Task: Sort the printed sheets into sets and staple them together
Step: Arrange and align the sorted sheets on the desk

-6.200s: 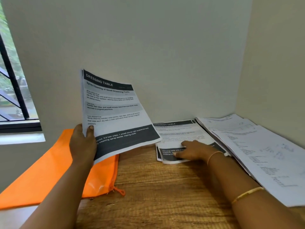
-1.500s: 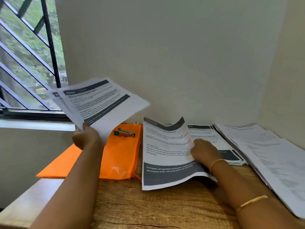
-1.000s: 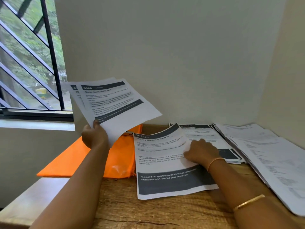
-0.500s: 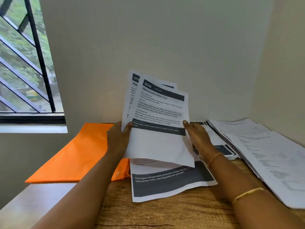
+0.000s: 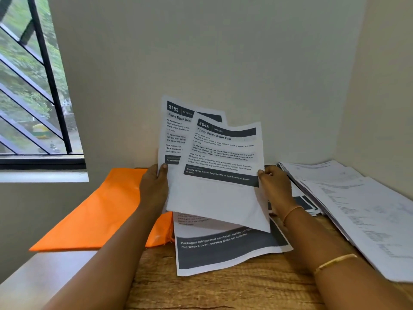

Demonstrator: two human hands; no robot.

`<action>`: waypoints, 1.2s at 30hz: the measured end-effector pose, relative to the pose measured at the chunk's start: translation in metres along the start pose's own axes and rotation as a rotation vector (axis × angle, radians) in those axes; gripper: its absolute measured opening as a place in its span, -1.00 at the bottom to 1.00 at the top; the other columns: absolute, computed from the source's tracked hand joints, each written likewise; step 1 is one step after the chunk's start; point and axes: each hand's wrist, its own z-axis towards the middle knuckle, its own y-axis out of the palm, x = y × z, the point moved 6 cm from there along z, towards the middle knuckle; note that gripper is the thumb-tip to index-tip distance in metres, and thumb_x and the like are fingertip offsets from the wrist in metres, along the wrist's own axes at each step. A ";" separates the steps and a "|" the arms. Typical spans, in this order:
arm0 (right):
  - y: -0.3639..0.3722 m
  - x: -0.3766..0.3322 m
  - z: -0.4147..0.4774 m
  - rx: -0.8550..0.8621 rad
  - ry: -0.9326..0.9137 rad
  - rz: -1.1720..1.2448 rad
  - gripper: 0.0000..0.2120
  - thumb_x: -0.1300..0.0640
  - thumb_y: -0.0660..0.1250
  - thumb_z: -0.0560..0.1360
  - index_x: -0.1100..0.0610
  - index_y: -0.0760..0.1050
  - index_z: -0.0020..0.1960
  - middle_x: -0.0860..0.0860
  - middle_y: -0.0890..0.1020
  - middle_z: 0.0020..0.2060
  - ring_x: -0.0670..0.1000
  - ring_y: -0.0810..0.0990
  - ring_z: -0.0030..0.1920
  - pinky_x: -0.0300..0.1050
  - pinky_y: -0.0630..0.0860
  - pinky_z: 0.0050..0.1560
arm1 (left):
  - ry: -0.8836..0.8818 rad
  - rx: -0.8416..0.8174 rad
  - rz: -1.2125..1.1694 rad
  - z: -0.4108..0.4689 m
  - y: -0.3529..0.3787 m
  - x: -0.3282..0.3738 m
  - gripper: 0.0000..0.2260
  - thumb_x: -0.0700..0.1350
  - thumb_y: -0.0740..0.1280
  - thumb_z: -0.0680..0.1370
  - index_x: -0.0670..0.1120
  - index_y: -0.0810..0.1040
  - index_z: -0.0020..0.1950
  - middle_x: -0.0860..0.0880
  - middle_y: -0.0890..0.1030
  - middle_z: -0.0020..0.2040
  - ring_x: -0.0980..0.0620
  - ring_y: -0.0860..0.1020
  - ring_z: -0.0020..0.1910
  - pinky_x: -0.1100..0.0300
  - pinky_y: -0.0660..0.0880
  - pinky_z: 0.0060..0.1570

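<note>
Printed sheets [image 5: 220, 193], right hand [image 5: 276, 184] now gripping too

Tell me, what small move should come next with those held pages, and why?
Probably the right hand draws the front sheet 3646 off the fan: it pinches that sheet's right edge, while the left hand holds sheet 3782 behind, sitting offset.

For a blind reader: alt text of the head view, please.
The left hand and right hand hold printed sheets above a wooden table; the front one reads Spray Bottle Refill Test. An orange pouch lies left, paper stacks right.
</note>
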 end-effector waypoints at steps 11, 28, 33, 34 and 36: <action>-0.048 0.012 0.010 0.196 0.025 -0.121 -0.87 0.29 0.12 0.57 0.21 0.44 0.00 0.11 0.51 -0.04 0.07 0.43 -0.10 -0.13 0.33 -0.10 | 0.092 0.137 0.134 0.013 -0.025 0.001 -0.78 -0.10 0.15 0.64 -0.19 0.48 -0.09 -0.11 0.52 -0.18 -0.08 0.47 -0.15 0.04 0.42 -0.17; -0.045 0.022 0.016 0.105 0.039 -0.237 -0.91 0.24 0.16 0.57 0.20 0.43 -0.04 0.14 0.57 -0.02 0.06 0.47 -0.17 -0.20 0.34 -0.25 | 0.000 0.302 0.174 0.016 -0.044 -0.003 -0.75 -0.12 0.12 0.65 -0.21 0.43 -0.15 -0.10 0.45 -0.22 -0.09 0.41 -0.15 0.07 0.31 -0.18; -0.039 0.006 0.010 0.095 -0.100 -0.747 -0.80 0.20 0.14 0.54 0.12 0.40 0.15 0.16 0.54 -0.03 0.16 0.53 -0.15 -0.09 0.37 -0.21 | -0.105 0.462 0.154 0.020 -0.063 -0.015 -0.81 -0.15 0.09 0.65 -0.24 0.42 0.03 -0.22 0.52 -0.08 -0.22 0.49 0.03 0.06 0.34 -0.08; -0.039 0.003 0.009 0.089 -0.116 -0.775 -0.79 0.20 0.14 0.54 0.13 0.41 0.16 0.16 0.54 -0.03 0.16 0.53 -0.15 -0.10 0.37 -0.21 | -0.112 0.476 0.154 0.020 -0.064 -0.016 -0.79 -0.16 0.09 0.65 -0.26 0.44 0.11 -0.27 0.53 0.04 -0.23 0.49 0.08 0.04 0.38 -0.02; -0.035 0.000 0.008 0.057 -0.121 -0.757 -0.87 0.22 0.15 0.52 0.15 0.41 0.04 0.16 0.55 -0.05 0.14 0.49 -0.19 -0.11 0.37 -0.23 | -0.120 0.491 0.141 0.019 -0.066 -0.016 -0.75 -0.17 0.09 0.65 -0.26 0.45 0.20 -0.27 0.52 0.15 -0.24 0.49 0.14 0.05 0.39 0.03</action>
